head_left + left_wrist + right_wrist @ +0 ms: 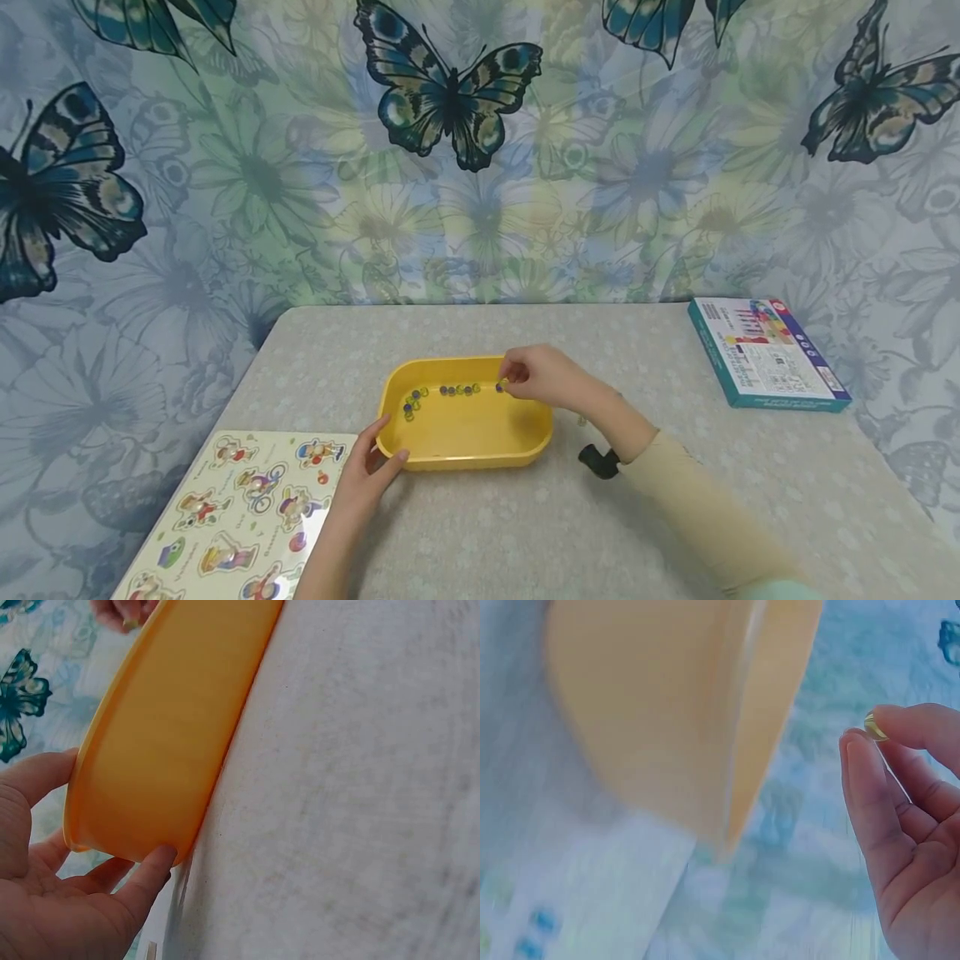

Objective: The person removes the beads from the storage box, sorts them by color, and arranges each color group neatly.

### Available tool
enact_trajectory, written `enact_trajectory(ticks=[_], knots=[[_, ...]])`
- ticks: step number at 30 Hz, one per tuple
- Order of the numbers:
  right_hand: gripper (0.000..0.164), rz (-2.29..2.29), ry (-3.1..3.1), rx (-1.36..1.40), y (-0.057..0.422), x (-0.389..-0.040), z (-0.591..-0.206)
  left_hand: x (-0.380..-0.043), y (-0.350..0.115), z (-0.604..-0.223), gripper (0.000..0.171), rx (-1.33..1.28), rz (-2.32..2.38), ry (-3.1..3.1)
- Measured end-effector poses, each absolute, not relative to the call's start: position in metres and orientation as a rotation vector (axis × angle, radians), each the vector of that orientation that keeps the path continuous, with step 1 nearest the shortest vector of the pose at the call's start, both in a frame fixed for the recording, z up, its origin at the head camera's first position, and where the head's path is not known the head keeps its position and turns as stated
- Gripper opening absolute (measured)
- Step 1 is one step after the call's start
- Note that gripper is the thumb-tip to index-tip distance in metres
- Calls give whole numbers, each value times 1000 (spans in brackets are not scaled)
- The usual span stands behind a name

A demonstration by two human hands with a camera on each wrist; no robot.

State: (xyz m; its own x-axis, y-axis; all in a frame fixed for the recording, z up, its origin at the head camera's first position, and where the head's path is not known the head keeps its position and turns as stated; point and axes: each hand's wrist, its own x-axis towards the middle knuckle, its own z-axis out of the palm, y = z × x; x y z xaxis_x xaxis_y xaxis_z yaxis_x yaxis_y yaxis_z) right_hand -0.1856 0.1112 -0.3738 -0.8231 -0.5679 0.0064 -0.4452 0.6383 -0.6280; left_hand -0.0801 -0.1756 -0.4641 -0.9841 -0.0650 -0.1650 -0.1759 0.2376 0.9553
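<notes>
A shallow yellow plastic tray (465, 461) sits on the table, with several small glass marbles (459, 390) in a row along its far side and others curving down its left end. Some look dark blue, others yellow-green. My left hand (366, 473) holds the tray's near left corner, thumb and fingers spread around the rim and outer wall in the left wrist view. Over the far right part of the tray, my right hand (546, 375) pinches a clear marble with a yellow streak (874, 727) between thumb and fingertip. One blue marble (499, 387) shows just below those fingertips.
At the left front lies a pale sheet of cartoon stickers (225, 521), partly behind the left forearm. A flat teal-edged box (772, 354) lies at the back right of the table. Behind the table hangs a butterfly-print cloth (480, 225).
</notes>
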Motion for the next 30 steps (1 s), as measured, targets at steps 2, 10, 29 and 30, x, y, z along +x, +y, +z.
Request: enact_trajectory(ticks=[2,10,29,30], knots=[[10,-964,2687,-806,132,-183,-372,-81,-175,-464,63,-234,1868,2397],[8,-917,2792,-615,222,-168,-391,-82,-175,-465,62,-230,1892,2377],[5,-745,2755,-322,285,-164,-446,-82,-176,-466,64,-242,1883,2370],[5,-742,2756,-312,284,-164,-447,-82,-176,-466,64,-244,1880,2370]])
